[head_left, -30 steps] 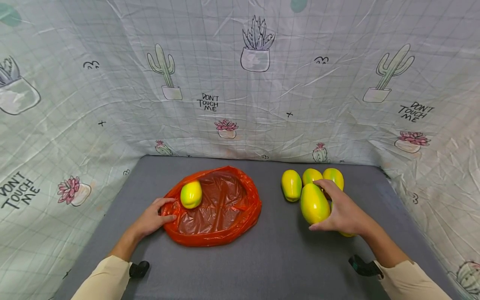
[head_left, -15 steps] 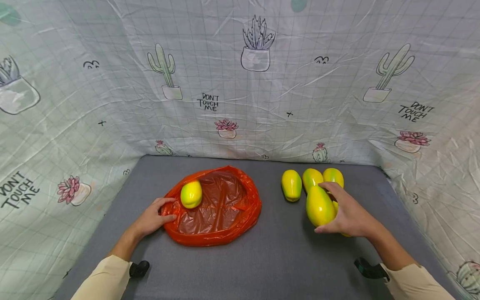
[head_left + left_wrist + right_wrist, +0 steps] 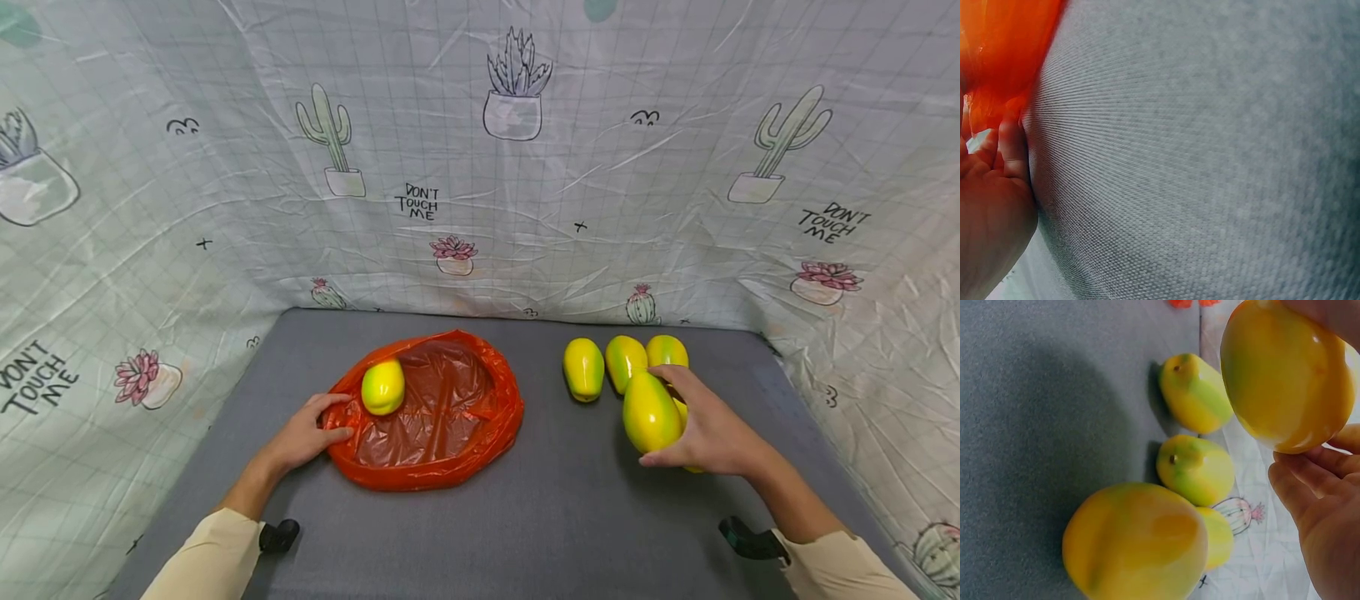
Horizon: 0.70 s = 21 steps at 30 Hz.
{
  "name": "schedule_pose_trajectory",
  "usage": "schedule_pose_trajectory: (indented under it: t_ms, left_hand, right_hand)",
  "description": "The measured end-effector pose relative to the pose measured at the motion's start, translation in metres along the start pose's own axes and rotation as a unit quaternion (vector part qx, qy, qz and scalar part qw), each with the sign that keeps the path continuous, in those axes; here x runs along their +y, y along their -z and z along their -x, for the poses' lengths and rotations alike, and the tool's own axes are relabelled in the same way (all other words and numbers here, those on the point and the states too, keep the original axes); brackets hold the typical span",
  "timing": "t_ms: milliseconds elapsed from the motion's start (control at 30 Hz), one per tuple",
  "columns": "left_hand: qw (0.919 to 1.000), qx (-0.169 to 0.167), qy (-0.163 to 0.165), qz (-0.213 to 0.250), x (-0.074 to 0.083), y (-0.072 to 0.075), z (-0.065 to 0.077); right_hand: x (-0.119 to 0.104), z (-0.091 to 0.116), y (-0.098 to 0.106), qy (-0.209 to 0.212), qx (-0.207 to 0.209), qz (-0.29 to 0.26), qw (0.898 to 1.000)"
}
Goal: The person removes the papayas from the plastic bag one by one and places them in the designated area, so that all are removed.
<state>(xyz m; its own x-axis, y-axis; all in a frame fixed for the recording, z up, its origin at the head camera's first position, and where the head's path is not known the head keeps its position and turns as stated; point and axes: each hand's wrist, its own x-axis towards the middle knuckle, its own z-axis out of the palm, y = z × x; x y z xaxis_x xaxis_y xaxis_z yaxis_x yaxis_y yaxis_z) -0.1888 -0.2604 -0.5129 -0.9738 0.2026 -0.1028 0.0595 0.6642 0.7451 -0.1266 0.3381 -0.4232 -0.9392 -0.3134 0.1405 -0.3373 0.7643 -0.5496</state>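
My left hand (image 3: pixel 303 433) holds the left rim of a red plastic bag (image 3: pixel 427 477), its thumb and fingers on the film. The bag lies spread with its mouth facing up, and one yellow-green papaya (image 3: pixel 383 387) sits inside at the left. In the left wrist view, fingertips (image 3: pixel 1013 147) grip the orange-red film low by the cloth. My right hand (image 3: pixel 712 429) holds another papaya (image 3: pixel 651 414) between thumb and fingers. In the right wrist view this held papaya (image 3: pixel 1288 378) is raised above the tabletop, casting a shadow.
Three papayas stand in a row at the back right: the left one (image 3: pixel 583 369), the middle one (image 3: pixel 625 363) and the right one (image 3: pixel 667 351). A further papaya (image 3: pixel 1135 544) lies near, mostly hidden behind my right hand in the head view. A printed curtain (image 3: pixel 480 167) encloses the grey table (image 3: pixel 480 542).
My right hand has moved a little to the right with the papaya in its grasp. The left hand, the bag and the other papayas have stayed where they were.
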Motion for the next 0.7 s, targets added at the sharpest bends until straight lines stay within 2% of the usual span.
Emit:
schedule_pose_trajectory:
  t_ms: [700]
  left_hand:
    - [1.0,-0.003,0.003,-0.001,0.003,0.0,0.001]
  right_hand:
    - [0.014,0.005,0.001,-0.005,-0.001,0.015,1.0]
